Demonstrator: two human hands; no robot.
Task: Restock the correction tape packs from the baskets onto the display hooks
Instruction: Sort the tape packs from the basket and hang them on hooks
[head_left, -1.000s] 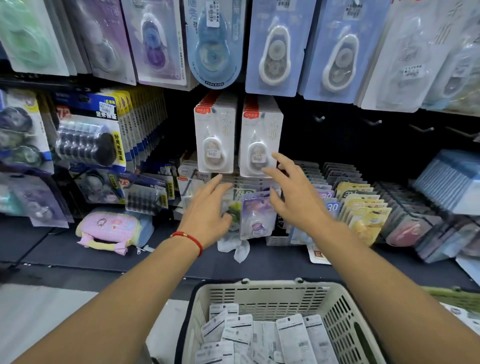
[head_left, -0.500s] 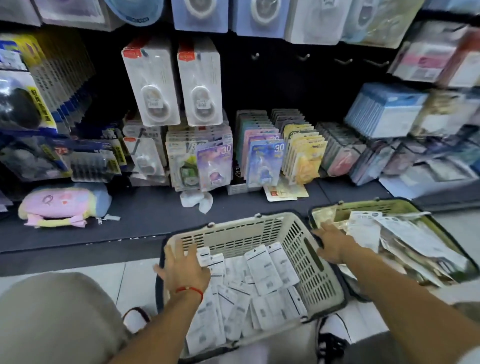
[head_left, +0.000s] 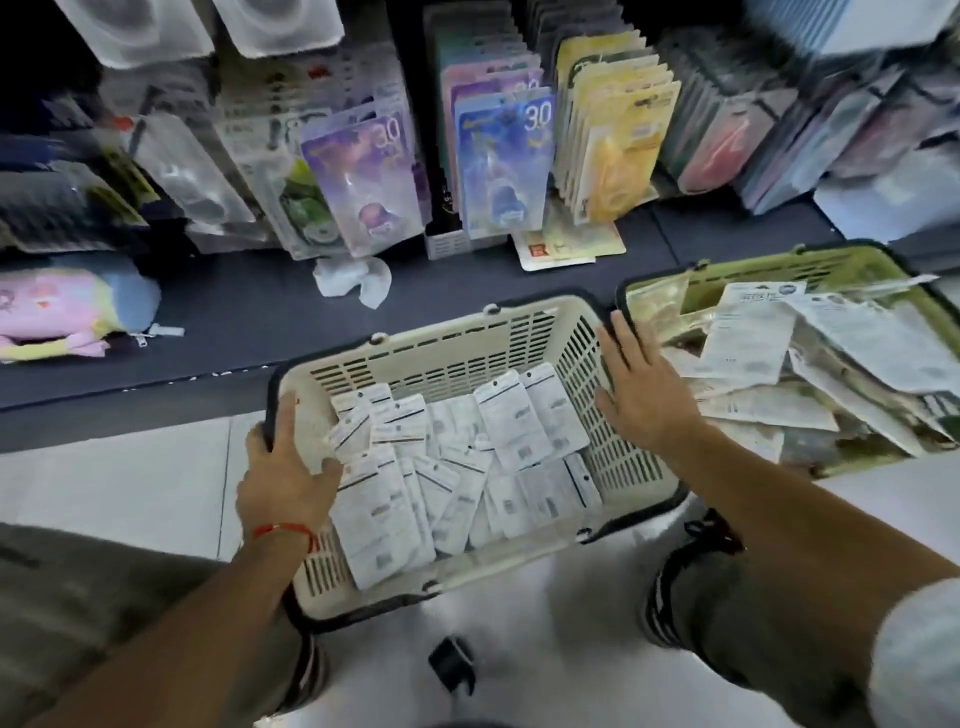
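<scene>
While both hands sit on the cream slatted plastic basket (head_left: 441, 345), white correction tape packs (head_left: 457, 467) lie heaped inside.
Left hand (head_left: 283, 467) clamps its left rim, thumb inside; right hand (head_left: 644, 395) lies flat on its right rim, fingers spread. A second, green plastic basket (head_left: 779, 264) adjoins. Two shelf cards (head_left: 363, 176) read "30"; a crumpled white tissue (head_left: 353, 280) lies before them.

bare forearms (head_left: 769, 525), red cord bracelet (head_left: 285, 531) at left wrist, grey trousers (head_left: 78, 597), striped shoes (head_left: 662, 597)

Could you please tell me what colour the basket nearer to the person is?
The basket is cream, seen best in the head view.
</scene>
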